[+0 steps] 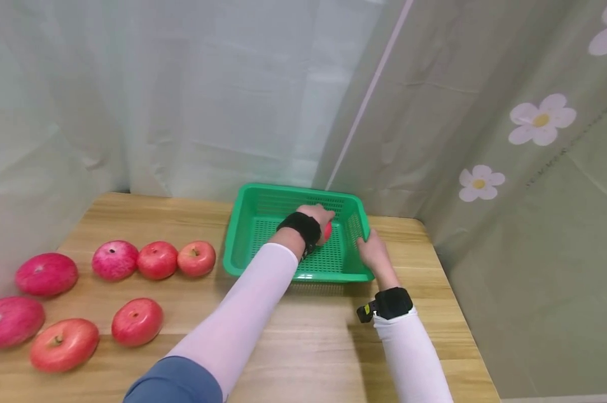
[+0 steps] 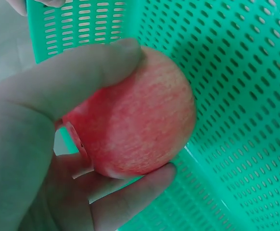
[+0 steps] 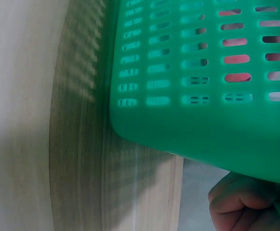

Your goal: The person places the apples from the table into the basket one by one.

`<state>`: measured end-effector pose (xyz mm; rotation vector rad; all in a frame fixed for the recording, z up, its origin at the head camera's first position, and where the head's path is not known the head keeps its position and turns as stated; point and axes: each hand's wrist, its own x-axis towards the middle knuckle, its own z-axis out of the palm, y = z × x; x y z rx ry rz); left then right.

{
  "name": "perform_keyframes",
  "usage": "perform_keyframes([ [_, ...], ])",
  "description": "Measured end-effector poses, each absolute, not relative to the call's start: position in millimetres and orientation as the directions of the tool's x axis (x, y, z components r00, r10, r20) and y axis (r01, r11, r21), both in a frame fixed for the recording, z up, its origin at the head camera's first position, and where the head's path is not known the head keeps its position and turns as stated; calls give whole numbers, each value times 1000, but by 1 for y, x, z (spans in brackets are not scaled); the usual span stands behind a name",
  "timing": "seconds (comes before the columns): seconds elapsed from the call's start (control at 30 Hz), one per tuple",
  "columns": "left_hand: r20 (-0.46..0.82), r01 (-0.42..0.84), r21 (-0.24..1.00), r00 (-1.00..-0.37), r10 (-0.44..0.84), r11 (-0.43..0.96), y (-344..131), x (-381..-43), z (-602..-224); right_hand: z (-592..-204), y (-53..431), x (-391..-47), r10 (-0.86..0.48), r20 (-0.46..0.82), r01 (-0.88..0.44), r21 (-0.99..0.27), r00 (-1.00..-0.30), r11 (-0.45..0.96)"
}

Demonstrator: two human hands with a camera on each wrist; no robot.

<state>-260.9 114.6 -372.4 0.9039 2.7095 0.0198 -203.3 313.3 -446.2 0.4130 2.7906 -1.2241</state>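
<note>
My left hand (image 1: 316, 214) reaches inside a green plastic basket (image 1: 236, 229) and grips a red apple (image 2: 140, 115). In the left wrist view the thumb lies over the apple's top and the fingers curl beneath it, close to the perforated basket wall (image 2: 236, 62). From the head view, most of that apple is hidden by the hand. At the basket's right side, my right hand (image 1: 375, 253) grips the rim. The right wrist view shows its curled fingers (image 3: 238, 199) at the rim, and red shows through the slots of the basket wall (image 3: 197, 132).
Left of the basket, three red apples (image 1: 157, 260) sit in a row on the wooden table (image 1: 303, 341). More apples, some deep pink (image 1: 46, 274), lie farther left and nearer the front. A grey curtain (image 1: 233, 101) hangs behind, with a flowered one (image 1: 542, 120) at the right.
</note>
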Motion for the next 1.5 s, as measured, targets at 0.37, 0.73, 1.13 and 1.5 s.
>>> perform_keyframes([
  [0.37, -253, 595, 132, -753, 607, 793, 125, -264, -378, -445, 314, -201, 221, -172, 278, -694, -960, 664],
  [0.73, -237, 592, 164, -753, 614, 789, 133, -272, -392, -445, 314, -196, 226, -164, 275, -682, -960, 678],
  [1.13, -208, 614, 149, -747, 632, 775, 147, -284, -416, -447, 312, -194, 240, -152, 278, -669, -959, 689],
  [1.5, -125, 573, 213, -787, 604, 791, 144, -266, -405, -446, 307, -193, 222, -153, 266, -673, -963, 690],
])
